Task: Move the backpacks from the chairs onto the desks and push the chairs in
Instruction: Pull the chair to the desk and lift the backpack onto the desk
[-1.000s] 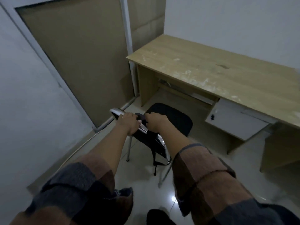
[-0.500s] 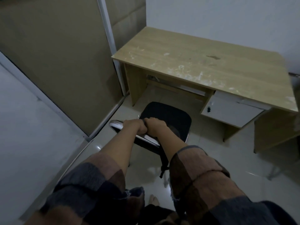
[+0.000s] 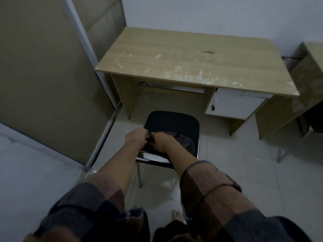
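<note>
Dim room, pale tiled floor (image 3: 227, 172), white wall behind, tan panel w/ metal trim (image 3: 43, 75) on the left. Wooden counter (image 3: 192, 63) sits against the wall, top scuffed w/ white marks, nothing on it; white drawer unit (image 3: 234, 107) under its right side. Second counter (image 3: 314, 70) just showing at the right edge. Black chair (image 3: 172, 124) stands on the floor in front of the first counter, seat just short of the front edge, not tucked under. Both arms out, plaid sleeves (image 3: 215, 189) rolled up. Left hand (image 3: 136, 137) and right hand (image 3: 161, 141) side by side at the chair's back, nearly touching, fingers curled tight around dark fabric there. Dark backpack (image 3: 185, 142) slumped on the seat against the backrest, just right of the right hand. Can't tell if the hands hold the bag's strap or the chair's top rail. Chrome frame (image 3: 152, 157) glints below the wrists.
</note>
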